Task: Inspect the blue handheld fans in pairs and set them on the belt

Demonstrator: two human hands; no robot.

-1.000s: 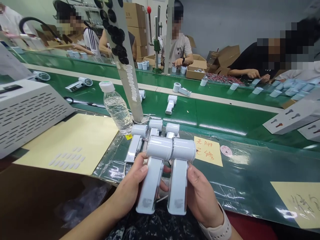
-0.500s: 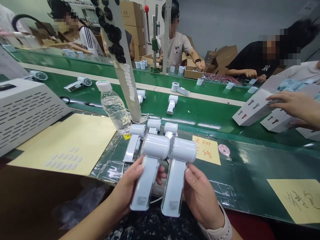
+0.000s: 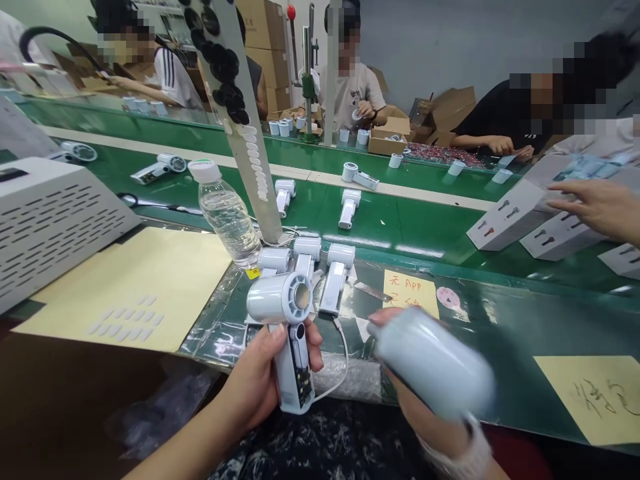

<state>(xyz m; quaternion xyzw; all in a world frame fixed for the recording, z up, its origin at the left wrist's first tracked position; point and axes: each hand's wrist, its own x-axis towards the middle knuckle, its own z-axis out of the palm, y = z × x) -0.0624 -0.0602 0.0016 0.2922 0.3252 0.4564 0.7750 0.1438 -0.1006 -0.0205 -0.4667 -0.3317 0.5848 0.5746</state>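
My left hand [image 3: 260,367] is wrapped around the handle of a pale blue handheld fan [image 3: 273,300]. This fan stands upright, its round grille turned to the right and circuit board showing in the open side of the handle. My right hand [image 3: 413,403] grips a second handheld fan [image 3: 435,363], tilted and smeared by motion, which covers most of the fingers. Just behind my left hand are more such fans: one on the right [image 3: 341,257], one in the middle [image 3: 306,250] and one on the left [image 3: 275,259]. A white cable [image 3: 345,360] runs to the right one.
A water bottle [image 3: 225,213] stands beside a slanted post [image 3: 250,133]. Yellow paper [image 3: 190,267] with small white pieces lies left, near a vented white box [image 3: 60,220]. Fans rest on the green belt [image 3: 420,220]. A co-worker's hand [image 3: 600,207] touches white boxes [image 3: 510,213] at right.
The two fans, side by side before, are now apart. The left one has turned to show its grille and circuit board; the right one has swung right and tilted.
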